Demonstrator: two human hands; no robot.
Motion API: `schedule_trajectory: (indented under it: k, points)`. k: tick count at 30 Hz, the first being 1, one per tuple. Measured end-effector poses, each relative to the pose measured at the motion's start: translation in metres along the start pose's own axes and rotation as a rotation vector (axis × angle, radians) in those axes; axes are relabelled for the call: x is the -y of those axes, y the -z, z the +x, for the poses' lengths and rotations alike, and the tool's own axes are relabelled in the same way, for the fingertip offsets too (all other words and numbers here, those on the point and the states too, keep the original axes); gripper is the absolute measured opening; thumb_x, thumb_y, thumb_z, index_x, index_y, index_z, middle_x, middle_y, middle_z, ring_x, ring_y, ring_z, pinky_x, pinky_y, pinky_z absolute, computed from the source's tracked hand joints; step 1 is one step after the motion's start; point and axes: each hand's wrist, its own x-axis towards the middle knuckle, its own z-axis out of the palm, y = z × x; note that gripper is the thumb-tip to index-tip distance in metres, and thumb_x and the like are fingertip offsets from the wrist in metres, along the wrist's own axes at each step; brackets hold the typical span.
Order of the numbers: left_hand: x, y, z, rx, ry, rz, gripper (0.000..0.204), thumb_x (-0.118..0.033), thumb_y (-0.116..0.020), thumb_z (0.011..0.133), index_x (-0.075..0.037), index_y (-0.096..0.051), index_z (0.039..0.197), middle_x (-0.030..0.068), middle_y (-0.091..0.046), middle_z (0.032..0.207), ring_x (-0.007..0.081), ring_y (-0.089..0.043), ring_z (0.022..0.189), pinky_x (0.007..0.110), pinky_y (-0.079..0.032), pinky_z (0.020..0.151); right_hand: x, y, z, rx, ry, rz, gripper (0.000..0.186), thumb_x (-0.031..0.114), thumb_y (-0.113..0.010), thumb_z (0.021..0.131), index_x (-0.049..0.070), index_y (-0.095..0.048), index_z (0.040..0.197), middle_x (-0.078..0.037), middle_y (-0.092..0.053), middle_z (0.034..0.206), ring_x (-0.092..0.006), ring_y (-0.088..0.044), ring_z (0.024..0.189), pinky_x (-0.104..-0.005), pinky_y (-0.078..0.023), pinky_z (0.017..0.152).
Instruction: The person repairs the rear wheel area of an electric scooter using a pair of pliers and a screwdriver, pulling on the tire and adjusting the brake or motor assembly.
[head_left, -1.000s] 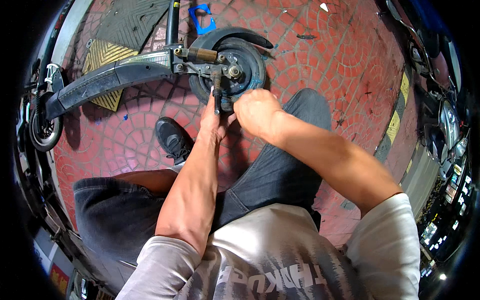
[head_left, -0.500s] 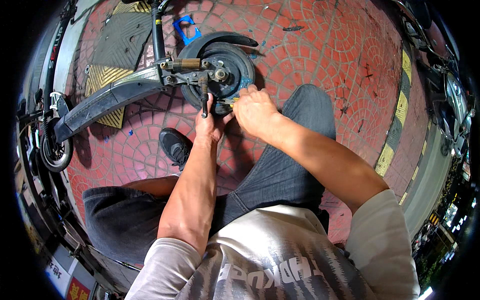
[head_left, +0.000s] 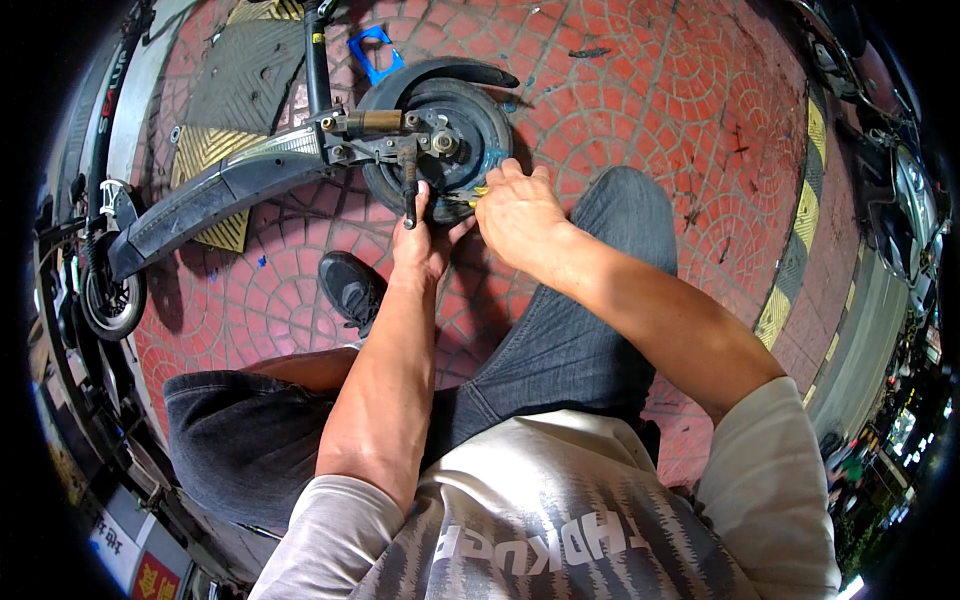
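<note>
An electric scooter lies with its small wheel (head_left: 497,119) nearest me, its hub and bolts exposed under a dark mudguard (head_left: 450,70). My left hand (head_left: 422,250) is closed on the near edge of the wheel, thumb up beside a dark metal rod (head_left: 409,190); some of its fingers are hidden under the tyre. In my right hand (head_left: 525,212) are yellow-handled pliers (head_left: 481,191), gripped at the tyre's near right edge. Their jaws are hard to make out against the dark parts.
A blue frame-shaped piece (head_left: 374,55) lies on the red paving beyond the wheel. The scooter's grey deck (head_left: 210,205) stretches left over a yellow-and-grey ramp mat (head_left: 225,150). Another scooter (head_left: 108,270) stands far left; motorbikes (head_left: 895,200) are parked at the right.
My right hand has shifted slightly right and its fingers have opened a little, showing more of the yellow handles. The left hand stays at the wheel.
</note>
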Motion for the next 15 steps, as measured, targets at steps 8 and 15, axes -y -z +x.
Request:
schedule_trajectory:
  k: [8, 15]
  points:
    - [0.000, 0.013, 0.009, 0.021, 0.065, 0.042, 0.053, -0.043, -0.066, 0.106, -0.014, -0.052, 0.148, 0.0097, -0.064, 0.142, 0.0308, -0.062, 0.131, 0.061, -0.054, 0.106, -0.008, 0.006, 0.014, -0.011, 0.114, -0.072, 0.029, 0.033, -0.065, 0.097, 0.013, -0.082, 0.110, -0.009, -0.073, 0.117, -0.0276, -0.063, 0.116, -0.0482, -0.050, 0.086]
    - [-0.003, 0.005, 0.003, 0.013, 0.041, 0.046, 0.055, -0.042, -0.069, 0.103, -0.008, -0.054, 0.143, 0.0132, -0.066, 0.137, 0.0321, -0.067, 0.123, 0.057, -0.058, 0.100, -0.011, 0.002, 0.023, -0.043, 0.169, -0.085, 0.027, 0.029, -0.064, 0.097, 0.012, -0.083, 0.106, -0.011, -0.075, 0.110, -0.0290, -0.068, 0.109, -0.0462, -0.056, 0.080]
